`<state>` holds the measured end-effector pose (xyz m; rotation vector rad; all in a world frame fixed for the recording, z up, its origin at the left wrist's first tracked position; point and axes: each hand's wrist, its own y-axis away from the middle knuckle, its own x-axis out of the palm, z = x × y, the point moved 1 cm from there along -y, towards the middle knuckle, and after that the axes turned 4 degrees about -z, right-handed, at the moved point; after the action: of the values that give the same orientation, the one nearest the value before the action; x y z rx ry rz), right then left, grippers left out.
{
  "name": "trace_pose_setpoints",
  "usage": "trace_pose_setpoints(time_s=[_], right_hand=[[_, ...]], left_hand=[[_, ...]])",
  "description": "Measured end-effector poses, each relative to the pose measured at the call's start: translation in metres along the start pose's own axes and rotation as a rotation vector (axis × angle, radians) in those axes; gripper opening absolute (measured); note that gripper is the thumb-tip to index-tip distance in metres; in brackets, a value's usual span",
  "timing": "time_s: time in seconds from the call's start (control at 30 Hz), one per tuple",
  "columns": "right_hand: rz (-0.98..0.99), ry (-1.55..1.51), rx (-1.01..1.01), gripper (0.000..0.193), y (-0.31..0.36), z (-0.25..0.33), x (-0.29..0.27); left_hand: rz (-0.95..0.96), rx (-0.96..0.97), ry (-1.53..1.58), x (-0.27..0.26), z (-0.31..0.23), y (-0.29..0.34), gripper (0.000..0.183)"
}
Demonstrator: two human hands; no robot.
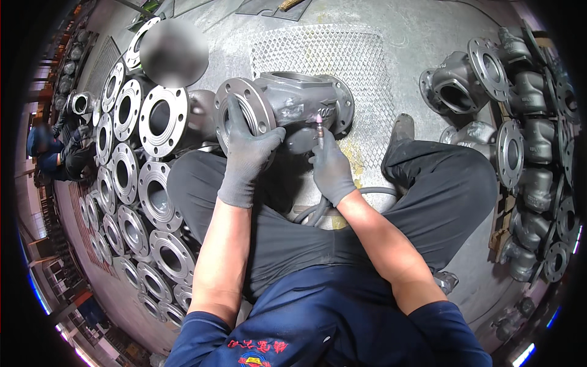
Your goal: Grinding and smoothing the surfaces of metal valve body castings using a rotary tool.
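Observation:
A dark grey cast-iron valve body with round flanges at both ends lies on its side between my knees. My left hand, in a grey glove, grips the rim of its left flange, some fingers reaching over the flange face. In my gloved right hand is a slim pencil-type grinder. Its pinkish tip meets, or nearly meets, the casting's side by the raised lettering. A dark hose curves on the floor below this hand. What supports the casting is mostly hidden.
Stacked flanged castings rise close on my left. More castings stand piled at the right, with a loose valve body nearer. Diamond-patterned metal mesh covers the floor ahead. Another person is at the far left.

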<state>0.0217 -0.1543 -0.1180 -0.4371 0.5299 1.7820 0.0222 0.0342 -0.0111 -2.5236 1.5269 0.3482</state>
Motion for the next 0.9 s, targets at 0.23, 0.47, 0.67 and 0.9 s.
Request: trace_pose_setpoints(time_s=[0.23, 0.47, 0.67, 0.9], right_hand=[[0.078, 0.046, 0.033, 0.049, -0.004, -0.008, -0.001], [0.059, 0.141, -0.018, 0.052, -0.009, -0.014, -0.007], [0.204, 0.11, -0.084, 0.052, -0.006, 0.008, -0.001], [0.138, -0.159, 0.029, 0.043, -0.006, 0.023, -0.005]], left_hand=[[0.008, 0.007, -0.024, -0.004, -0.006, -0.003, 0.115], [0.014, -0.041, 0.023, -0.002, 0.0, -0.003, 0.109], [-0.004, 0.032, -0.008, -0.005, 0.009, -0.006, 0.101], [0.014, -0.097, 0.171, -0.009, 0.005, -0.006, 0.09]])
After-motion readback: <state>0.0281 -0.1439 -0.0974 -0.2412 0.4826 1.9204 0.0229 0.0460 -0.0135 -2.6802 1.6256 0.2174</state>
